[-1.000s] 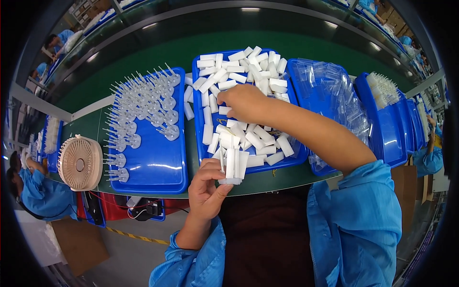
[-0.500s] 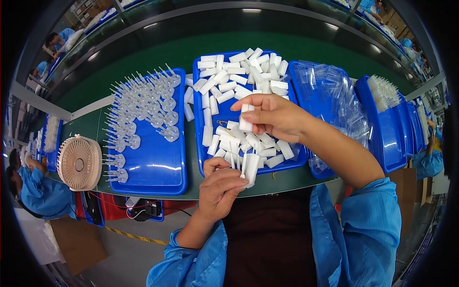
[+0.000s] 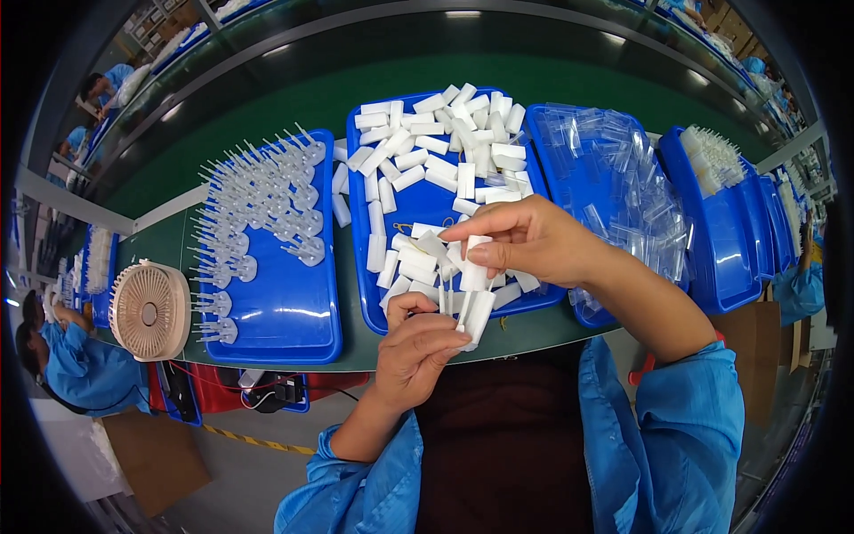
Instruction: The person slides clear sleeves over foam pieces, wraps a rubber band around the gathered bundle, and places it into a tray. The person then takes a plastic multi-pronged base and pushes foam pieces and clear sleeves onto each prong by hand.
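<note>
My left hand (image 3: 418, 343) is closed around a piece with several thin upright white rods (image 3: 449, 298); its base is hidden in my fingers. A white rectangular block (image 3: 478, 319) stands tilted beside the rods, at my fingertips; whether it sits on a rod I cannot tell. Between the thumb and fingers of my right hand (image 3: 525, 242) is a second white block (image 3: 475, 264). It is just above the rods, its lower end near or touching their tips. Behind both hands lies a blue tray (image 3: 358, 267) of loose white blocks (image 3: 411, 158).
To the left, a blue tray (image 3: 276, 334) holds clear round-based pieces with thin pins (image 3: 302, 222), beside a beige fan (image 3: 149, 310). Clear plastic sleeves (image 3: 614, 178) fill a tray on the right. More blue trays (image 3: 725, 267) stand beyond it. A co-worker (image 3: 80, 356) sits far left.
My right hand has come down and slightly right, bringing its white block from above the left hand to the rods. The left hand keeps its hold, almost unmoved.
</note>
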A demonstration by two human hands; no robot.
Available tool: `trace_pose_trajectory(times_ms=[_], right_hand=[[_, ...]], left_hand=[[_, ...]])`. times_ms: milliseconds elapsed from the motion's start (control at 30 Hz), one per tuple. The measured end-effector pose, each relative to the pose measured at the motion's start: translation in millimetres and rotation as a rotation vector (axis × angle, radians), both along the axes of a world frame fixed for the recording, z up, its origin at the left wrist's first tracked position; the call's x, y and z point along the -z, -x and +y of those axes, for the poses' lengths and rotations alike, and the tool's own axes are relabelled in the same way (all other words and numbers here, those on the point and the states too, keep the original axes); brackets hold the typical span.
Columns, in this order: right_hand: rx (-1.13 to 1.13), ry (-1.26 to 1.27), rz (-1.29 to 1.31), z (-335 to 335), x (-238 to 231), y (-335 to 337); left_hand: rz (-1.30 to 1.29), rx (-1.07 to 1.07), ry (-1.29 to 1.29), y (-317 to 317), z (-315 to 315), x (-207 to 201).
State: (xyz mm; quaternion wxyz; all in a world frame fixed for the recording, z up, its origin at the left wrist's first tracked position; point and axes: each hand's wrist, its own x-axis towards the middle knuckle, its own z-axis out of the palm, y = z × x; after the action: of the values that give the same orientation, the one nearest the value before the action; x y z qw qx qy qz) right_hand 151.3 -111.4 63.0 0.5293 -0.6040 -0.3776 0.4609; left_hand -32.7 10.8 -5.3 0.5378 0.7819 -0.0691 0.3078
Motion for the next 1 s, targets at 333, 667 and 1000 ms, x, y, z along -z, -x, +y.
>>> trace_pose_trajectory(times_ms=[333, 667, 1000], right_hand=[[-0.027, 0.037, -0.044, -13.6, -5.3, 3.8], [-0.076, 0.018, 0.105, -14.9, 1.0, 26.7], [-0.036, 0.027, -1.527, 38.7, 26.6, -60.5]], left_hand=[[-0.016, 0.073, -0.078, -1.9, -0.2, 2.2], [-0.011, 0.171, 0.152, 1.4, 3.9, 14.9], [-0.062, 0.086, 0.449, 5.0, 6.8, 10.3]])
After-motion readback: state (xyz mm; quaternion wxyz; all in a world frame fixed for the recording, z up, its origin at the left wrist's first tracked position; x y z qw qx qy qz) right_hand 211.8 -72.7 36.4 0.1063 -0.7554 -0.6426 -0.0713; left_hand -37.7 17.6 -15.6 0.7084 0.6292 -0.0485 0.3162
